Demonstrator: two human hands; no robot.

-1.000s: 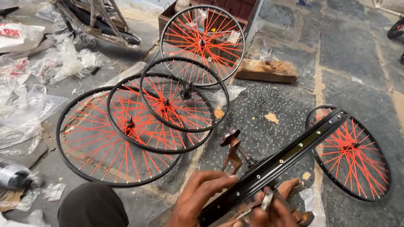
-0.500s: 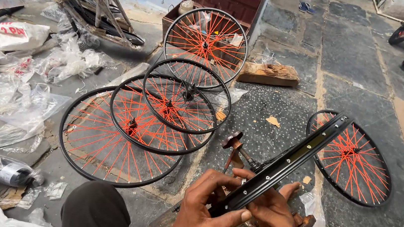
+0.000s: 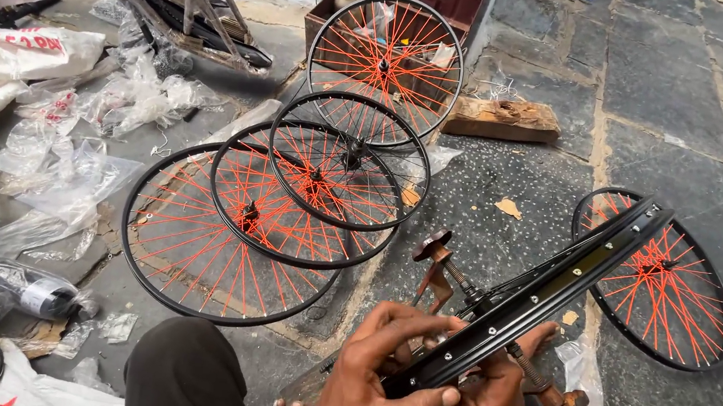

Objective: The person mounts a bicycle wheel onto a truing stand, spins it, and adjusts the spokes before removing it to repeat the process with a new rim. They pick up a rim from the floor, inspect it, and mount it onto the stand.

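Note:
My left hand [image 3: 379,379] grips the near end of a black wheel rim [image 3: 549,294], thumb across its outer face. My right hand [image 3: 489,395] sits under and behind the rim, fingers curled around its inner side; what it holds there is hidden. The rim stands edge-on and runs up to the right, resting in a rusty metal stand [image 3: 439,269] with a threaded axle [image 3: 539,387]. Behind the rim's far end lies a finished wheel [image 3: 666,289] with orange spokes.
Several orange-spoked wheels [image 3: 291,196] lie overlapping on the stone floor to the left, one [image 3: 386,58] leaning upright against a crate. Clear plastic bags [image 3: 44,161] and wrapped parts litter the far left. A wooden block [image 3: 500,119] lies beyond. My dark-clad knee [image 3: 182,372] is at the bottom.
Both hands have closed tighter around the rim's near end. A small silvery tool seen in my right hand a second ago is no longer visible.

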